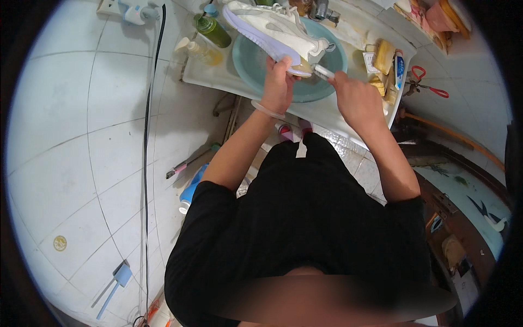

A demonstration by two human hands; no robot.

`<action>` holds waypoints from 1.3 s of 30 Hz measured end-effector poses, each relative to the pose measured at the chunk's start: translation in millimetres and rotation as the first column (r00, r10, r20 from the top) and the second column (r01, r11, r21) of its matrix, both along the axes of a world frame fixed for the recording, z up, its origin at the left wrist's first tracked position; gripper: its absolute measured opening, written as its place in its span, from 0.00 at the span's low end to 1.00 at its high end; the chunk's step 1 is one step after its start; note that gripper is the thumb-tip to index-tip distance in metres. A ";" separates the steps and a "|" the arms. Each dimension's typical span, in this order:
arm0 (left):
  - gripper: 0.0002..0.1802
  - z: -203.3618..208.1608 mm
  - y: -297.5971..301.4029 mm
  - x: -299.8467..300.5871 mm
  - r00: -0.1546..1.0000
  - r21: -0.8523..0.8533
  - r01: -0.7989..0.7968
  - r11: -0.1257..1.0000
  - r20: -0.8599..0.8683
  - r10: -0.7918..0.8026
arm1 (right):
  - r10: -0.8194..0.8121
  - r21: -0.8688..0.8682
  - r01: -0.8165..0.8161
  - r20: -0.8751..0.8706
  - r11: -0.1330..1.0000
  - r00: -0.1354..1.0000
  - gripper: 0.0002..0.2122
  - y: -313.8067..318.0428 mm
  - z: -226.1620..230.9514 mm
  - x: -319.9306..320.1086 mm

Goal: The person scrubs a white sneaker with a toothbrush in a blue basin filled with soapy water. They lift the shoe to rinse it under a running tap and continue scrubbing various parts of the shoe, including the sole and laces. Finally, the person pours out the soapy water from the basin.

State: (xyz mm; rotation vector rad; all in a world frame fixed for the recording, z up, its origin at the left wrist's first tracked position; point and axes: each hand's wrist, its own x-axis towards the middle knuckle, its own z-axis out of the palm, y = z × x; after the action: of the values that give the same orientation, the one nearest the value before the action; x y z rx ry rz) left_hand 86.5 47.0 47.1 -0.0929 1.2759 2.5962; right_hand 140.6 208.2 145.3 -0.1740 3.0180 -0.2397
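A white sneaker (275,26) with a pale lavender sole is held tilted over a light green basin (244,65). My left hand (279,86) is closed round the sole close to the shoe's near end, which looks like the heel. Pinched in my right hand (358,101) is a small brush with a white handle (323,72). Its head meets the yellowish part of the sole at that same end; the bristles are hard to make out. Water seems to lie in the basin beneath the shoe.
The basin stands in a white sink (207,75). On its left are a green bottle (213,31) and a yellowish pump bottle (202,53). To the right lie a yellow sponge (384,56), a toothpaste tube (399,70) and red-handled scissors (430,87). A black cable (148,114) hangs down the tiled wall.
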 end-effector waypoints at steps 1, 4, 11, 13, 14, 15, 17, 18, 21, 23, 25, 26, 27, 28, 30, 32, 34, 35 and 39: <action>0.22 1.4 -1.6 -2.8 1.000 0.034 0.004 0.999 0.021 -0.005 | 0.005 0.005 -0.005 -0.021 1.000 1.000 0.10 -0.1 1.2 -3.6; 0.24 9.6 -0.7 -6.3 1.000 0.072 -0.002 0.997 0.026 0.000 | 0.049 -0.051 -0.056 -0.138 0.997 0.989 0.11 1.5 2.5 -6.1; 0.33 13.3 10.9 0.2 0.995 -0.045 -0.024 0.999 -0.096 0.020 | 0.046 -0.010 -0.046 -0.064 0.999 0.997 0.09 -0.5 15.2 -14.0; 0.36 10.3 9.2 0.4 0.998 -0.042 -0.007 0.999 -0.060 0.004 | 0.129 -0.021 -0.128 0.004 0.991 0.992 0.09 -4.3 15.4 -3.2; 0.39 10.7 5.5 2.0 1.000 -0.019 0.012 1.000 -0.015 -0.013 | 0.187 -0.051 -0.186 0.015 0.981 0.982 0.07 -6.4 12.4 2.2; 0.42 9.0 2.5 3.8 0.999 0.006 0.024 1.000 0.029 -0.024 | 0.157 -0.029 -0.159 -0.054 0.987 0.986 0.07 -0.2 5.4 1.7; 0.52 -3.2 3.8 9.4 0.998 -0.033 -0.031 0.999 0.060 0.033 | 0.081 0.018 -0.079 -0.166 0.997 0.983 0.09 16.3 2.4 -11.4; 0.57 8.2 4.3 17.3 0.999 -0.007 -0.032 0.999 0.013 0.033 | -0.047 -0.028 0.040 -0.286 0.999 0.957 0.09 30.3 -2.4 -17.1; 0.63 -0.2 1.3 44.2 0.995 -0.144 0.101 0.984 0.014 -0.100 | -0.040 -0.437 -0.021 -0.130 0.899 0.991 0.14 29.3 18.5 -33.5; 0.63 -11.3 3.1 56.7 0.985 -0.131 0.165 0.978 -0.025 -0.169 | 0.120 -0.460 -0.033 0.162 0.887 0.980 0.17 49.1 -12.1 -52.7; 0.63 -16.5 2.8 67.4 0.993 -0.154 0.113 0.982 -0.026 -0.118 | 0.075 -0.574 0.291 0.529 0.765 0.846 0.19 48.8 -24.7 -66.3; 0.63 -16.5 -1.2 72.3 0.995 -0.156 0.081 0.984 -0.047 -0.089 | 0.116 -0.603 0.254 0.505 0.756 0.855 0.19 38.6 -28.2 -66.0; 0.62 -15.9 -8.9 77.9 0.996 -0.165 0.050 0.985 -0.068 -0.062 | 0.160 -0.636 0.217 0.480 0.741 0.862 0.20 25.9 -30.2 -62.0; 0.62 -16.8 -17.8 81.8 0.997 -0.154 0.034 0.987 -0.061 -0.044 | 0.200 -0.666 0.182 0.455 0.723 0.868 0.21 12.4 -31.4 -61.5; 0.62 -19.2 -34.6 88.9 0.997 -0.129 0.037 0.991 -0.057 -0.044 | 0.309 -0.732 0.140 0.443 0.667 0.842 0.21 -18.1 -29.2 -54.2; 0.62 -28.9 -38.8 97.1 0.997 -0.110 -0.006 0.994 -0.081 -0.003 | 0.395 -0.812 0.093 0.377 0.576 0.838 0.19 -34.9 -39.9 -49.8; 0.61 -36.3 -44.0 108.6 0.996 -0.113 -0.055 0.992 -0.076 0.047 | 0.422 -0.804 0.033 0.346 0.594 0.838 0.18 -49.1 -47.9 -46.5; 0.60 -37.4 -48.9 115.7 0.995 -0.122 -0.084 0.989 -0.062 0.077 | 0.430 -0.798 0.002 0.326 0.602 0.842 0.18 -59.1 -47.3 -42.8; 0.57 -30.1 -69.6 152.3 0.986 -0.185 -0.146 0.972 0.047 0.157 | 0.558 -0.756 -0.188 0.267 0.627 0.786 0.12 -89.4 -53.8 -26.3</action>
State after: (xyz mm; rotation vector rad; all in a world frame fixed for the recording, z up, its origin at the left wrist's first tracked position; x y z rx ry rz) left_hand 238.7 -22.6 17.0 -0.3120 1.5355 2.5720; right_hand 114.3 118.9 91.5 -0.7063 2.1542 -1.1837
